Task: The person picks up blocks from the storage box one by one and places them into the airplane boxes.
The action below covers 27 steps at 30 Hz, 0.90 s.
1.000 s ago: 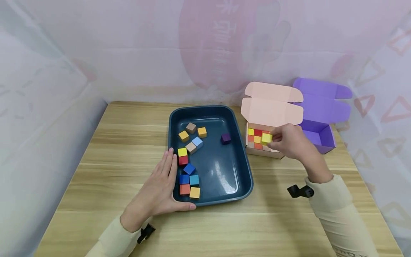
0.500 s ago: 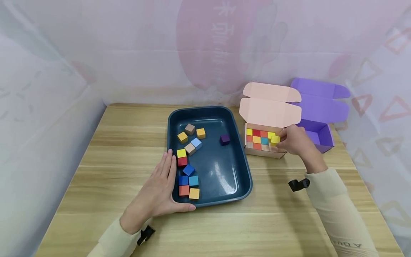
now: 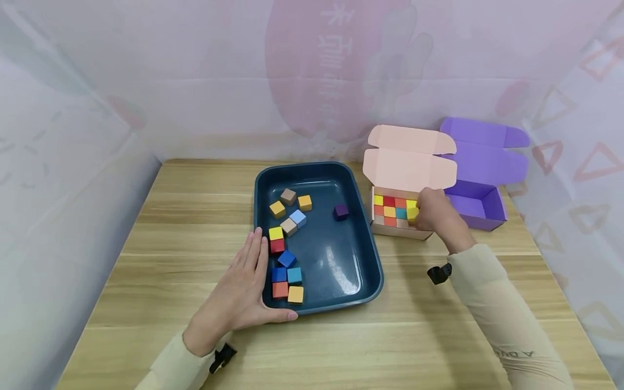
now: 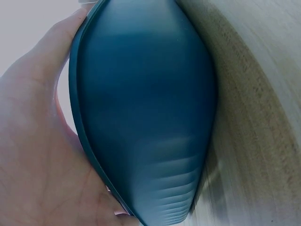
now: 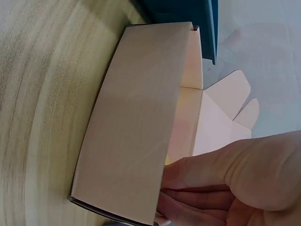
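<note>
My right hand (image 3: 436, 216) reaches into the open peach cardboard box (image 3: 402, 234) and pinches a yellow cube (image 3: 412, 215) at its right side. Rows of colored cubes fill the box's left part, among them a teal cube (image 3: 401, 213) and a red cube (image 3: 389, 201). In the right wrist view, the box wall (image 5: 131, 117) hides most of the fingertips. My left hand (image 3: 239, 284) rests along the near left corner of the dark blue tray (image 3: 379, 271), fingers straight on the rim and thumb along the near edge. Several loose cubes lie in the tray, including a dark purple cube (image 3: 340, 212).
An open purple box (image 3: 492, 214) stands right of the peach one, behind my right hand. Both boxes have their lids (image 3: 409, 168) folded back toward the cloth wall (image 3: 205, 81). Wooden tabletop (image 3: 341, 352) extends in front of the tray.
My right hand first carried the yellow cube rightward over the peach box, then shifted slightly back left and lower into it. The left hand and tray stay put.
</note>
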{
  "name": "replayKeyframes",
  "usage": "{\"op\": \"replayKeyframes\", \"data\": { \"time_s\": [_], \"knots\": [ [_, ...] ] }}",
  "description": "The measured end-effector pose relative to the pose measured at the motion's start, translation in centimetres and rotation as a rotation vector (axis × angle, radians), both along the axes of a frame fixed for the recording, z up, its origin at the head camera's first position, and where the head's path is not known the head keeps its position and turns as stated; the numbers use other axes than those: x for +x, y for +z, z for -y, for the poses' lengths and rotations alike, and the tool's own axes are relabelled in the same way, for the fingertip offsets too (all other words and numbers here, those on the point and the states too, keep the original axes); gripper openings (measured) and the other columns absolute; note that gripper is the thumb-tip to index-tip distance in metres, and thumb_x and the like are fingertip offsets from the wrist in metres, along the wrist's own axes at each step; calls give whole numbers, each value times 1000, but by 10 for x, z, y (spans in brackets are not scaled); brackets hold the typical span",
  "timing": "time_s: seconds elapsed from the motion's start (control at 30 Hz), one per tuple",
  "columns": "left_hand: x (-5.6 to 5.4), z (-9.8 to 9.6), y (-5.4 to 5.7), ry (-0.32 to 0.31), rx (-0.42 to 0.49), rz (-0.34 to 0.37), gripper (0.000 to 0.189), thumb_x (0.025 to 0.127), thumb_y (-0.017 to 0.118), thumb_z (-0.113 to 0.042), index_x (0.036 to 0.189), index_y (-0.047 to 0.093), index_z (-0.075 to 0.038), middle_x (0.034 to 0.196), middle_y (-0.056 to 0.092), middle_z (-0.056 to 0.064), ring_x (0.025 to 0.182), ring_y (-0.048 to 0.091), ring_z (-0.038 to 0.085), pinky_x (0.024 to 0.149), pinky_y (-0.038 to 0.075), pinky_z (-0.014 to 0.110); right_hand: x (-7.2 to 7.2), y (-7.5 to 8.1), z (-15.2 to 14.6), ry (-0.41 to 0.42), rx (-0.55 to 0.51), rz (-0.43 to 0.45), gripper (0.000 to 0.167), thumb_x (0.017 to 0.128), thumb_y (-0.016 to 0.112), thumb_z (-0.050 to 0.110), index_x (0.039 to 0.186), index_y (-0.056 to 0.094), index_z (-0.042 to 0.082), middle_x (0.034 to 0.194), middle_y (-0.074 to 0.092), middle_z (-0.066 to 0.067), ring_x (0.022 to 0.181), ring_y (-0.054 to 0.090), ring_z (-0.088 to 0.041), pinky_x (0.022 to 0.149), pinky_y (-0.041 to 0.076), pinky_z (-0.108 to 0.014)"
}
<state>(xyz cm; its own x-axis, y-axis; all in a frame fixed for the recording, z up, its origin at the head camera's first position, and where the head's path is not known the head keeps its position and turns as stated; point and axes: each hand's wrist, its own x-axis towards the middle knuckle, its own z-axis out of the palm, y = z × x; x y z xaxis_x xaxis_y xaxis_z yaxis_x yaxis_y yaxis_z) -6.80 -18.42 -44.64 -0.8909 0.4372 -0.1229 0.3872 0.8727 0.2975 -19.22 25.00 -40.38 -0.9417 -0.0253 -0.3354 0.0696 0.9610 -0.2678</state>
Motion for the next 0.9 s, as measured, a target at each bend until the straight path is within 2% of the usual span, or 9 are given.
{"op": "replayKeyframes", "data": {
  "time_s": [0.03,0.1,0.17,0.27,0.4,0.5,0.6,0.73,0.9],
  "knots": [
    [0,0,0,-1,1,-1,152,65,64,-97,169,9,0,179,-1,19,166,6,44,131,23,60,0,-1,0,-3,-2,-3,14,83,78,0,85,69,-10,82,68,-27,74,57,-29,61,55,-38],
    [0,0,-1,-1,-1,-2,153,65,63,-98,169,9,0,179,-1,19,166,6,44,131,23,60,-2,-5,0,-4,-4,-12,24,85,71,-5,68,54,0,63,44,-9,62,42,-21,53,42,-31],
    [0,0,-1,0,0,1,153,65,64,-98,169,9,1,179,-1,19,166,6,44,131,23,60,-4,-7,2,-10,2,-16,35,86,63,-9,66,41,9,65,26,-1,61,28,-17,53,31,-29],
    [-1,0,-1,1,-5,5,153,65,63,-98,169,9,1,179,-1,19,165,7,44,131,23,60,-5,-12,4,-10,29,-45,27,88,62,-11,68,49,3,63,39,-5,60,38,-20,58,38,-33],
    [-1,0,-2,1,-4,10,154,65,64,-98,169,8,0,179,-2,19,166,6,44,131,23,60,-5,-18,7,-15,56,-63,4,89,67,-8,89,66,-12,83,68,-23,68,51,-26,64,48,-39],
    [-1,0,-2,0,9,3,154,65,65,-97,168,8,1,179,-1,20,165,6,45,130,23,61,-3,-21,8,-29,44,-84,12,88,70,-8,97,69,-16,93,73,-31,69,56,-28,62,56,-41],
    [0,0,-2,1,12,5,154,64,65,-98,168,8,1,179,-1,20,165,6,44,131,23,61,1,-24,8,-41,27,-142,18,86,74,-8,101,71,-18,100,74,-35,79,66,-39,72,60,-51],
    [0,0,-2,3,6,18,155,64,63,-99,169,8,1,179,-2,19,166,6,44,131,23,61,5,-31,8,-49,11,-186,24,85,72,-7,105,70,-19,104,73,-38,97,69,-53,81,58,-61],
    [0,-1,-2,1,2,14,154,64,62,-100,169,8,1,179,-2,19,165,6,44,131,23,61,6,-35,8,-62,32,-180,30,86,69,-6,112,66,-22,106,72,-39,99,70,-53,82,59,-63]
  ]
}}
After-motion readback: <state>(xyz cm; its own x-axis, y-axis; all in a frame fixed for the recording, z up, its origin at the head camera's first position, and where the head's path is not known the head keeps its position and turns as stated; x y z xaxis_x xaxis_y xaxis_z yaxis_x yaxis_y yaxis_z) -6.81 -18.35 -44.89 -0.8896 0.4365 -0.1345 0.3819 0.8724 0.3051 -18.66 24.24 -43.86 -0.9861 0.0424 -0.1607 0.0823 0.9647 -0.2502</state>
